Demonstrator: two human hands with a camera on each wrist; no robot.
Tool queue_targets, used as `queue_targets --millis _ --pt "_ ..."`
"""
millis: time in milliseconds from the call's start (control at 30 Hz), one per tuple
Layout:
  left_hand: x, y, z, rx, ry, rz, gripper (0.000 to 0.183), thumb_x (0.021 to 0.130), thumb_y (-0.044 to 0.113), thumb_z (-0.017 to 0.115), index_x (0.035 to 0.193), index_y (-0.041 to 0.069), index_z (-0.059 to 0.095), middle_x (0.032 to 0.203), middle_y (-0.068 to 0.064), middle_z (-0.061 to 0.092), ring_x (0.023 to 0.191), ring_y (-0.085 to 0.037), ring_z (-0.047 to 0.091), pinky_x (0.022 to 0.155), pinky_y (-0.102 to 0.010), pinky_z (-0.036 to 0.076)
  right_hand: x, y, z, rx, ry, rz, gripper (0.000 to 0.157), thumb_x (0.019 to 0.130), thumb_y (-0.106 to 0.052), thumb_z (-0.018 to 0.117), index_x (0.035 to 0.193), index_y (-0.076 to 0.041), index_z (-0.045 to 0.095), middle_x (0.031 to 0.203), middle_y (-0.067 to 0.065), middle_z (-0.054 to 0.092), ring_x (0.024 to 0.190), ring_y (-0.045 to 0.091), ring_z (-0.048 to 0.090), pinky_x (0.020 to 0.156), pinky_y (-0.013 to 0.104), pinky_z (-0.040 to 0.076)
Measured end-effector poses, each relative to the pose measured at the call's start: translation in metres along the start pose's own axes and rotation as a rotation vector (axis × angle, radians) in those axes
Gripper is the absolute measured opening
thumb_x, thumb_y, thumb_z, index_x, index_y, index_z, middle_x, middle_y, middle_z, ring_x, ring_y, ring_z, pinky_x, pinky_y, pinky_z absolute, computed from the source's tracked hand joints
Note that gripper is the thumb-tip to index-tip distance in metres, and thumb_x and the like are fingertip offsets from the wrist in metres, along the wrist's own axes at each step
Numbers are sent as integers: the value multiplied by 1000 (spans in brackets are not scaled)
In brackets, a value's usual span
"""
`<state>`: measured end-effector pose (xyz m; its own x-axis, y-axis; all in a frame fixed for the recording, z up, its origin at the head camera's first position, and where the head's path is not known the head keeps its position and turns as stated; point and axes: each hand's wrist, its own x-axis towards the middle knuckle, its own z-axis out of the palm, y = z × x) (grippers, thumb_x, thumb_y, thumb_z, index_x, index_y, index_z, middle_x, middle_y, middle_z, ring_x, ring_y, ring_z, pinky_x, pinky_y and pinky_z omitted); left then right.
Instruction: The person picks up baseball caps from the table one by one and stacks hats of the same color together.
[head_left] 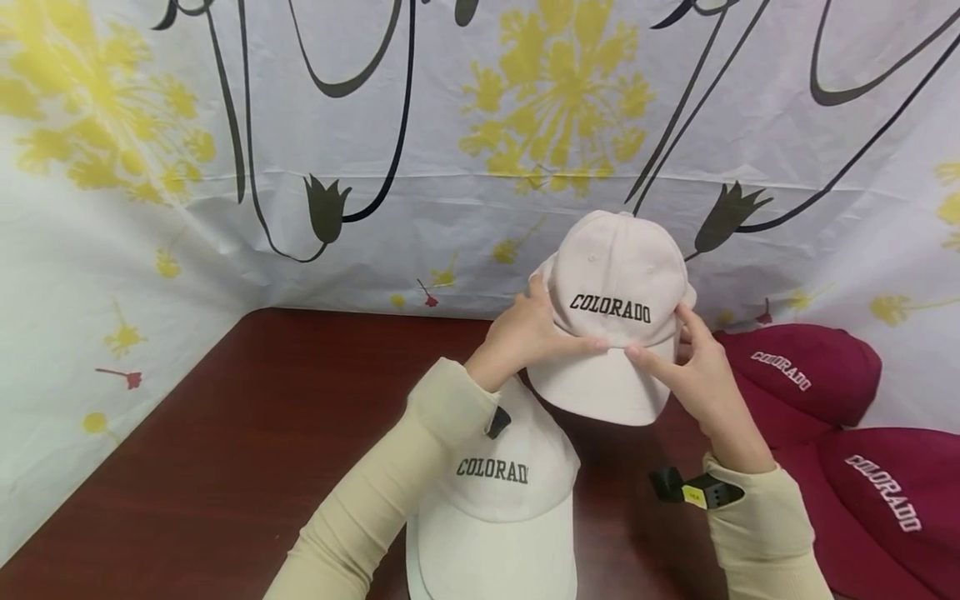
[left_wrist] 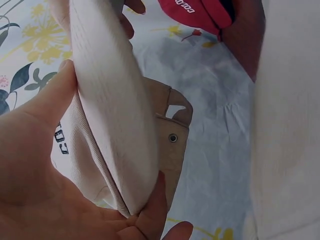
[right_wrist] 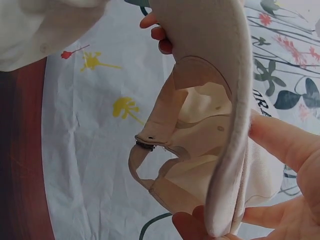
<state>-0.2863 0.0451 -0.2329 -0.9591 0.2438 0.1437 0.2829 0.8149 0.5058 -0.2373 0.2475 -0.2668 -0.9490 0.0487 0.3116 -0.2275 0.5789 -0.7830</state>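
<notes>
A white baseball cap (head_left: 617, 271) with dark COLORADO lettering is held above the far side of the table, front facing me. My left hand (head_left: 521, 337) grips its left side, thumb along the seam where brim meets crown. On the opposite side my right hand (head_left: 705, 379) grips it the same way, and the two thumbs nearly meet below the lettering. The right wrist view shows the cap's hollow inside (right_wrist: 205, 112) and its back strap with a buckle (right_wrist: 145, 145). In the left wrist view the brim (left_wrist: 112, 100) appears edge-on between thumb and fingers.
White COLORADO caps (head_left: 498, 550), seemingly stacked, lie on the dark red-brown table (head_left: 225, 450) under my left forearm. Dark red COLORADO caps (head_left: 817, 367) sit at the right. A white curtain (head_left: 375, 275) with printed flowers hangs behind the table.
</notes>
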Motion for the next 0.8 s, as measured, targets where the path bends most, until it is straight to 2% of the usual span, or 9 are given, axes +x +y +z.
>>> queue_targets --millis 433,633,800 --pt "-11 -6 -5 21 -23 -11 118 60 69 69 141 4 14 119 -19 49 97 -27 56 75 -37 46 -6 -6 5 -27 -14 -11 85 84 -33 65 147 -11 14 124 28 43 103 43 50 78 58 44" --pt "-14 -9 -6 47 -26 -34 119 58 72 68 141 4 16 118 -17 51 95 -27 57 73 -37 46 -9 -8 8 -42 -13 -41 83 84 -31 66 147 -8 16 120 28 49 100 41 53 77 54 45" --pt "-17 -12 -6 79 -31 -49 120 56 75 66 141 4 17 115 -15 53 93 -26 58 70 -36 46 -12 -9 10 -53 -26 -55 84 84 -31 66 146 -6 16 121 29 47 100 42 52 76 55 45"
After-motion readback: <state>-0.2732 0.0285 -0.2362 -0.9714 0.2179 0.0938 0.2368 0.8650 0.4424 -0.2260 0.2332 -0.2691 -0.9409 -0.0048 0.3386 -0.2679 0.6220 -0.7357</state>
